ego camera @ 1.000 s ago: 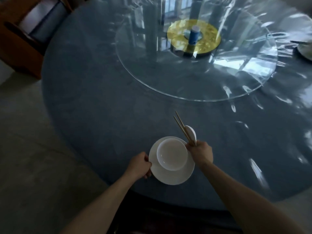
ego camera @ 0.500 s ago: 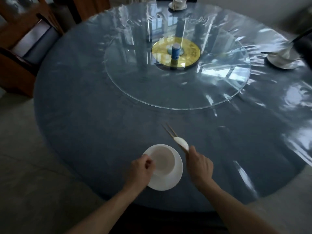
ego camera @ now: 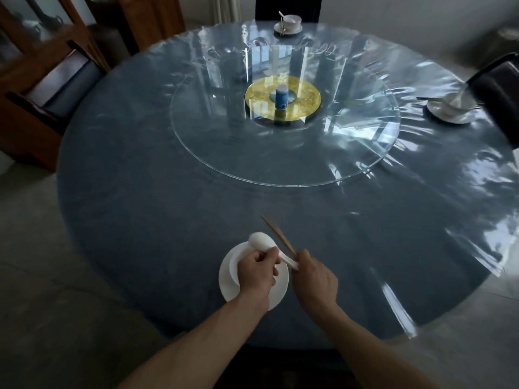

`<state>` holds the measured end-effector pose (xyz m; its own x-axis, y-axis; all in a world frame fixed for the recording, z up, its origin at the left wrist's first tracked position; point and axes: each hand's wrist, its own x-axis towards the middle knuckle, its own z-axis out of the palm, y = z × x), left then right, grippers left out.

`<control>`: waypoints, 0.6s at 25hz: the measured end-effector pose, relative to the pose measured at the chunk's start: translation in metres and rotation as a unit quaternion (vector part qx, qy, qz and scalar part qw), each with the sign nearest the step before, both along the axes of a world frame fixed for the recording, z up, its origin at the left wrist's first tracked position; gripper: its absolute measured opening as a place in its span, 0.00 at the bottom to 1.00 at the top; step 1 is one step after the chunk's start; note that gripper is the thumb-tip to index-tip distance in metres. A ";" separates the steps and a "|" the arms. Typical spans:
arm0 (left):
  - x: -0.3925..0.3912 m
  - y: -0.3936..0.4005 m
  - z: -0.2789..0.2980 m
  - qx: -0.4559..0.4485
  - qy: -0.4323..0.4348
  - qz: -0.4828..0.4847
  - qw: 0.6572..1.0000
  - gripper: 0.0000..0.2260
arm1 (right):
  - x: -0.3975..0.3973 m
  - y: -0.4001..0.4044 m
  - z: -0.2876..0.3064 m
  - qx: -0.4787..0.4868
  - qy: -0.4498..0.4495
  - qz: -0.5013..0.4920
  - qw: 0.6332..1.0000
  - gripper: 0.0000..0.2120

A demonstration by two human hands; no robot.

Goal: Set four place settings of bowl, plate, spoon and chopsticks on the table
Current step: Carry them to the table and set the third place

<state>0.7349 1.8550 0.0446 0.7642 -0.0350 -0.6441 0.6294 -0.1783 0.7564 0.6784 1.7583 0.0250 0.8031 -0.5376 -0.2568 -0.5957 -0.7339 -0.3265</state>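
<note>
Left hand point(ego camera: 257, 269) curled, pinching spoon point(ego camera: 264, 242) over plate point(ego camera: 226, 284); right hand point(ego camera: 314, 276) gripping chopsticks point(ego camera: 276, 234)

Dim room, cool daylight. Window reflections and streaky glare on plastic-covered tabletop point(ego camera: 421, 192) and glass turntable point(ego camera: 280, 153), strongest right side. Wide-angle bending at edges. Corners soft, slightly blurred.

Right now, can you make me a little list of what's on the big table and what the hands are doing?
table: round blue-grey table with a clear glass turntable
near setting: white round plate, bowl mostly hidden
left hand: holds the white ceramic spoon over the plate
right hand: holds the wooden chopsticks
other settings: one at the far edge, one at the right edge
</note>
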 end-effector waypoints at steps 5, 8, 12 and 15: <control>0.003 0.016 -0.014 -0.034 0.046 0.097 0.994 0.10 | -0.017 -0.016 0.003 0.348 -0.127 -0.199 0.907 0.10; -0.008 0.017 -0.024 -0.053 0.094 0.108 0.988 0.10 | -0.020 -0.008 0.000 0.398 -0.116 -0.160 0.896 0.08; -0.012 0.024 -0.033 0.023 0.067 -0.004 0.997 0.12 | -0.017 -0.001 -0.012 0.367 -0.112 -0.156 0.910 0.05; -0.013 0.033 -0.038 0.109 -0.009 -0.129 0.986 0.08 | -0.018 0.008 -0.017 0.349 -0.104 -0.153 0.919 0.06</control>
